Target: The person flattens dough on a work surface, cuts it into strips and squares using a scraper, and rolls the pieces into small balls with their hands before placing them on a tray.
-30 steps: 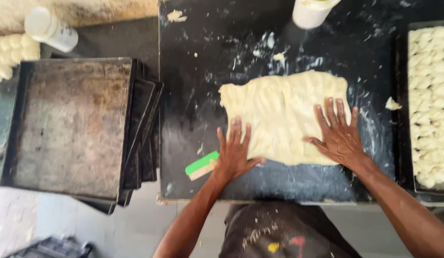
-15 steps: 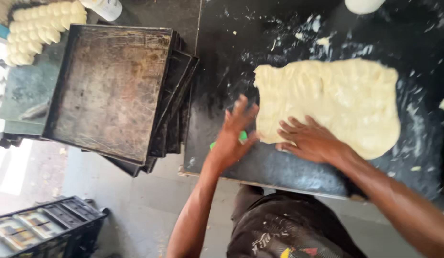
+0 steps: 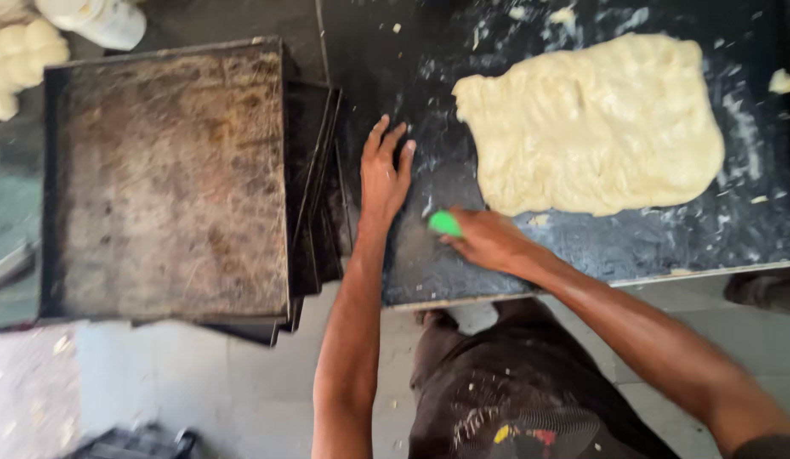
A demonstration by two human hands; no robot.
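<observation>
A flattened sheet of pale dough (image 3: pixel 595 127) lies on the black floured worktop (image 3: pixel 735 229). My right hand (image 3: pixel 488 240) is closed around a green-handled scraper (image 3: pixel 444 223) near the worktop's front edge, just below the dough's left corner. My left hand (image 3: pixel 385 170) rests flat and empty on the worktop, fingers apart, left of the dough and close to the stack of trays.
A stack of dark, worn baking trays (image 3: pixel 170 183) stands left of the worktop. Shaped dough pieces (image 3: pixel 17 64) and a white container (image 3: pixel 102 21) sit at the top left. A dough scrap (image 3: pixel 784 81) lies at the right edge. Below is a pale tiled floor (image 3: pixel 140 382).
Both hands have left the dough. My right hand moved left and took hold of the green scraper; my left hand slid toward the trays. The view shifted left.
</observation>
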